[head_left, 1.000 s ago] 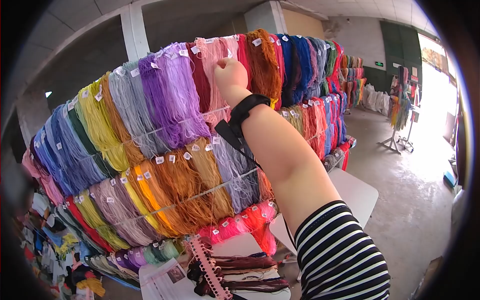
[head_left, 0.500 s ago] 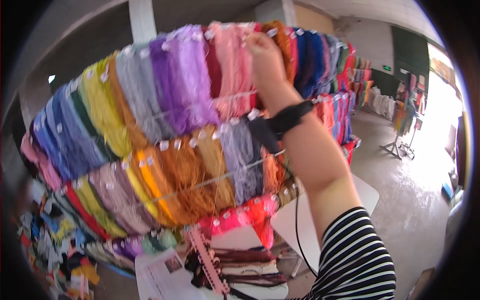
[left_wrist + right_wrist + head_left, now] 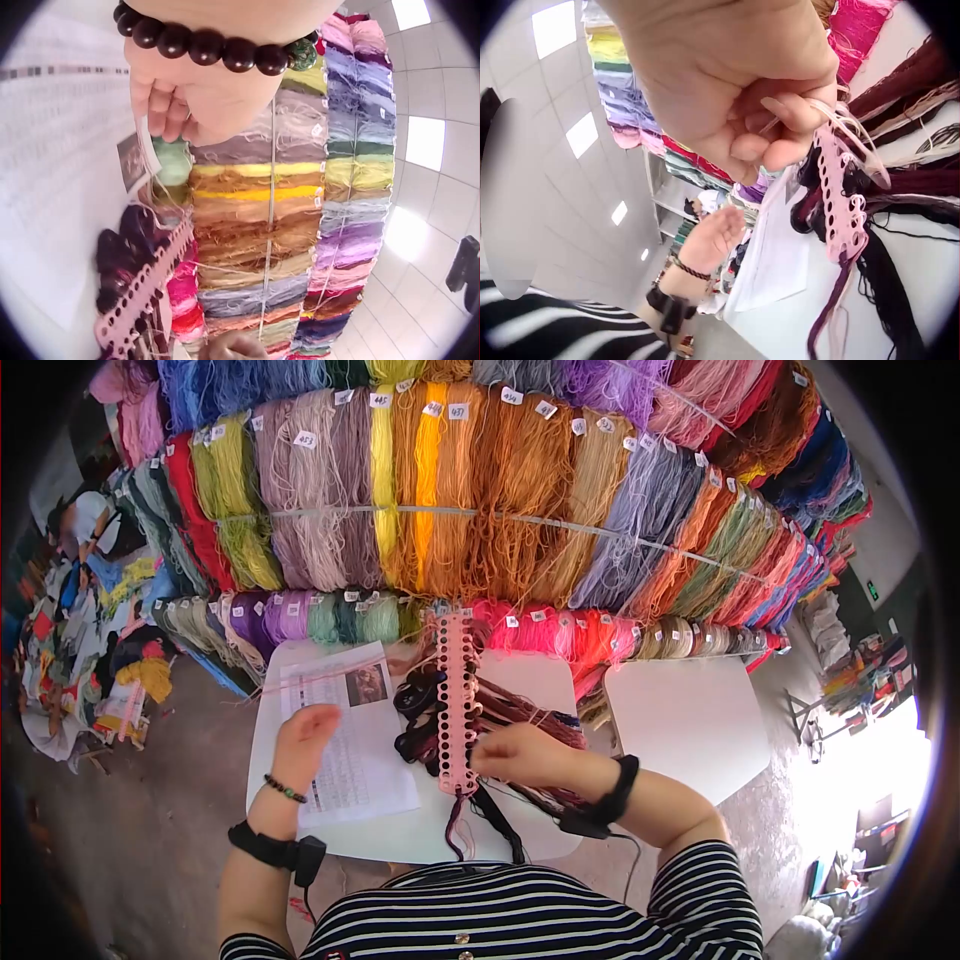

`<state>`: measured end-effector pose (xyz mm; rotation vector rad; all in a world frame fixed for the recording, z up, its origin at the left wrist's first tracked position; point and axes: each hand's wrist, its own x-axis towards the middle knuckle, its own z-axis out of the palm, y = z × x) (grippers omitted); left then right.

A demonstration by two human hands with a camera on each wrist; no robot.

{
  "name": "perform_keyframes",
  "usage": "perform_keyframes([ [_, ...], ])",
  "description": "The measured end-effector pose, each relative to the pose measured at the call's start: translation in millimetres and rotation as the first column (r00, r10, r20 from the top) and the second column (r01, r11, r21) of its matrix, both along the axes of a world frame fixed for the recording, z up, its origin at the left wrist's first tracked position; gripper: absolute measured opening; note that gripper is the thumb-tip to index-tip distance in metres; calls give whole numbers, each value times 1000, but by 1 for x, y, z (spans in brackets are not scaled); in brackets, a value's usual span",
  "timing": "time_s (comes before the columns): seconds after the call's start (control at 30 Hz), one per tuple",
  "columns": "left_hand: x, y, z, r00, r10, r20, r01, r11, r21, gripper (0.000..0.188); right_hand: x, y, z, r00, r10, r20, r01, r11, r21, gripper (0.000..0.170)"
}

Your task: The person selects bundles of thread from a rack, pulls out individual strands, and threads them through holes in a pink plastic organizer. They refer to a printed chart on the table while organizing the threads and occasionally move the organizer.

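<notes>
My right hand curls and pinches a looped pale pink thread beside a pink holed strip. The strip, a thread holder with a row of round holes along each edge, lies on the white table. Dark and maroon thread bundles hang from its holes and spread to its right. My left hand is raised over a printed sheet, palm visible and fingers loosely bent in the right wrist view. Close by its fingers, a thin pale strand runs toward the holder.
Behind the table, racks of labelled thread hanks rise in rows of many colours. A second white tabletop stands to the right. At the left lies a heap of coloured cloth, with another person near it.
My right hand has come down from the pink hanks on the upper rack to the holder. The view has tilted down, and my left hand now shows over the sheet.
</notes>
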<state>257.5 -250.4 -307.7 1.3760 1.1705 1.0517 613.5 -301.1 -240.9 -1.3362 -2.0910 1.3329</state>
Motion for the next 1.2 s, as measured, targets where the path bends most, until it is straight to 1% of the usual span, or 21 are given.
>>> perform_keyframes([
  [0.03,15,8,0,993,-82,90,85,996,-24,20,-8,9,-4,993,-115,-29,115,993,8,20],
  [0.07,29,18,0,984,-123,130,131,990,-51,21,-15,21,-9,973,-225,-60,226,974,16,20],
  [0.1,44,29,-1,972,-164,168,178,981,-77,22,-19,38,-16,943,-313,-113,323,943,82,21],
  [0.13,58,40,-2,957,-203,207,228,968,-102,23,-21,59,-22,903,-394,-171,418,897,143,22],
  [0.17,71,52,-5,955,-210,208,238,964,-119,23,-21,79,-29,853,-466,-234,511,836,198,22],
  [0.27,107,89,-8,951,-206,230,247,954,-168,23,-21,126,-50,820,-523,-233,571,775,270,24],
  [0.37,134,119,-17,947,-172,273,236,946,-222,23,-23,151,-61,805,-564,-183,593,780,200,25],
  [0.4,141,128,-28,946,-170,278,239,942,-237,23,-23,156,-64,803,-569,-179,586,808,60,25],
  [0.47,154,138,-32,949,-155,275,232,933,-276,23,-23,161,-69,806,-566,-170,580,814,37,24],
  [0.5,156,142,-37,947,-168,273,234,944,-232,23,-24,162,-71,809,-564,-167,575,818,23,24],
  [0.57,158,146,-46,944,-193,266,238,960,-149,25,-26,160,-63,837,-533,-123,543,836,77,27],
  [0.63,160,146,-44,954,-181,238,224,960,-166,27,-24,161,-65,863,-496,-100,506,849,155,29],
  [0.67,160,145,-39,959,-176,223,216,962,-170,28,-23,161,-67,857,-505,-103,515,849,117,28],
  [0.73,160,145,-32,946,-184,267,241,949,-201,31,-21,164,-70,845,-523,-113,531,846,45,27],
  [0.83,159,144,-23,928,-193,318,276,930,-241,34,-21,167,-68,854,-513,-87,520,848,102,29],
  [0.97,161,145,-21,909,-207,362,307,919,-247,37,-25,168,-57,880,-474,38,449,854,262,32],
  [1.03,162,146,-20,918,-226,327,306,926,-221,39,-28,170,-55,879,-465,106,404,845,350,33],
  [1.07,162,147,-20,922,-236,308,307,929,-207,40,-27,171,-55,889,-448,97,404,866,294,32],
  [1.13,159,153,-23,948,-300,104,310,945,-104,39,-24,172,-55,906,-417,76,399,899,178,30],
  [1.17,157,154,-24,948,-320,-3,319,946,-54,39,-23,172,-58,899,-438,-25,439,895,83,25],
  [1.2,152,153,-25,945,-289,-155,295,955,21,38,-21,171,-64,878,-463,-122,464,885,-19,21],
])
